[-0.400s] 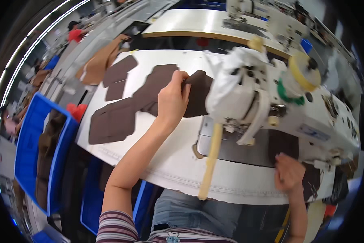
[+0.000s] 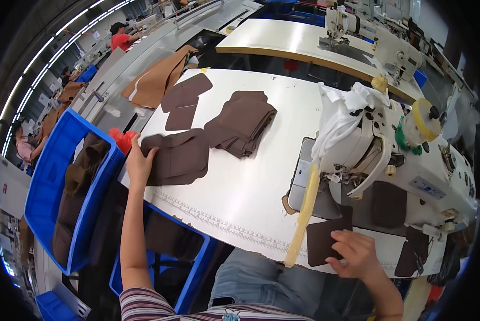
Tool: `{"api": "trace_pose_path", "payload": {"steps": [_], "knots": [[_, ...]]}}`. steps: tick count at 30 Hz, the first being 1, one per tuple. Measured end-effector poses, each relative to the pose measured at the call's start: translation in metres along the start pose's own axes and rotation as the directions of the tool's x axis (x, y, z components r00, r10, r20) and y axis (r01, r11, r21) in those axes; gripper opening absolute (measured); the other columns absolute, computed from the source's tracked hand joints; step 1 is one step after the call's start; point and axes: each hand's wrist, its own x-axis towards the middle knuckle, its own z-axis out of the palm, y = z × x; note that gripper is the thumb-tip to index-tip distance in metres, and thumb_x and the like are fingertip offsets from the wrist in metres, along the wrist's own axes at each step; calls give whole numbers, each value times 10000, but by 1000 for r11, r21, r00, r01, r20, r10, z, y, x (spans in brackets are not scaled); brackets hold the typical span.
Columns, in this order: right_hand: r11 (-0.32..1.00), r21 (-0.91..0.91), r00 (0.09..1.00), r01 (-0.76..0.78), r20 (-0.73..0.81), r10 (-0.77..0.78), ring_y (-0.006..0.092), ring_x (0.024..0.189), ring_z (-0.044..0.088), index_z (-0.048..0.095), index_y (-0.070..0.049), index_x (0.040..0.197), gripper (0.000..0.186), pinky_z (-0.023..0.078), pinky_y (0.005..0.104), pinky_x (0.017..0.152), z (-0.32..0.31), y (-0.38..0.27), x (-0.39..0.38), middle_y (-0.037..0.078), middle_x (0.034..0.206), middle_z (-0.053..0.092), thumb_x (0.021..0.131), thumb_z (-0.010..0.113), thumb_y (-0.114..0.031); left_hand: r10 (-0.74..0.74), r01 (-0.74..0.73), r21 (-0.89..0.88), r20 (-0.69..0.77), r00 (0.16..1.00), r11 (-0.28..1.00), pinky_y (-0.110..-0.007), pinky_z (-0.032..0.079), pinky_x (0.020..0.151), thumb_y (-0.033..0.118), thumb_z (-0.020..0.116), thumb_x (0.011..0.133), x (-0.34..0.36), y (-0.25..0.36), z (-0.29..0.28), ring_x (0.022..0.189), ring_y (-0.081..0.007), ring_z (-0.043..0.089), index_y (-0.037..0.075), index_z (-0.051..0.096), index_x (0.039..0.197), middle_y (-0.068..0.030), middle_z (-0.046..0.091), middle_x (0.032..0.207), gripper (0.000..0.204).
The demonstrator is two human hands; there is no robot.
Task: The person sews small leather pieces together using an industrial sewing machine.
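At the left of the table, my left hand (image 2: 139, 163) grips the left edge of a small stack of dark brown cut fabric pieces (image 2: 178, 160), thumb on top. My right hand (image 2: 357, 252), fingers bent, holds the right side of a single dark brown fabric piece (image 2: 320, 243) at the table's front edge. That piece lies partly over the bed of the white sewing machine (image 2: 352, 134). Another brown piece (image 2: 388, 203) rests on the bed under the machine arm. A thicker pile of brown pieces (image 2: 245, 120) sits mid-table.
Two flat brown pieces (image 2: 186, 92) lie at the back left. Beside the table stands a blue bin (image 2: 82, 227) holding brown fabric. A yellow strip (image 2: 302, 219) hangs from the machine, and a white cloth (image 2: 339, 107) drapes its head. Small scissors (image 2: 419, 262) lie at the right.
My left hand has left the piece it held near the middle pile and moved left to the smaller stack. My right hand has shifted left, and a brown piece now lies under its fingers.
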Motion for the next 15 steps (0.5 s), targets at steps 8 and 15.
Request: {"api": "trace_pose_path", "payload": {"steps": [8, 15], "knots": [[928, -219, 953, -303, -70, 294, 319, 1064, 590, 568, -26, 883, 188, 524, 419, 790, 11, 34, 27, 148, 1008, 608, 762, 709, -54, 727, -649, -481, -34, 686, 590, -413, 469, 942, 174, 742, 798, -1, 155, 34, 1137, -335, 570, 31, 622, 1188, -179, 607, 1213, 433], [642, 569, 762, -514, -40, 646, 278, 783, 616, 582, -10, 946, 147, 491, 298, 740, 6, 54, 17, 140, 897, 620, 813, 587, 52, 767, -636, -430, 319, 557, 641, -362, 546, 796, 114, 696, 793, 11, 198, 37, 834, -314, 678, 19, 705, 1053, -173, 707, 957, 277]]}}
